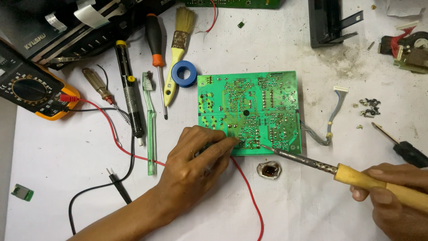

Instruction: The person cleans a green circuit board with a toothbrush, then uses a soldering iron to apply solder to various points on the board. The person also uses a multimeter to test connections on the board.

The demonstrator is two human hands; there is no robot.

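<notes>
A green circuit board [249, 111] lies solder side up in the middle of the white table. My left hand [196, 160] rests at the board's near left corner, fingertips pinched on something thin at the board's edge; what it holds is mostly hidden. My right hand [394, 192] grips the yellow wooden handle of a soldering iron [312, 163], whose metal tip touches the board's near edge. A small foil-wrapped tin of dark flux [269, 170] sits just below the board.
A multimeter [33, 91] with red and black leads lies at left. Beside it lie a desoldering pump [129, 96], screwdrivers [156, 49], a green toothbrush [150, 125], a brush [177, 49] and a blue tape roll [184, 73]. Loose screws [369, 107] and a second screwdriver [401, 145] lie at right.
</notes>
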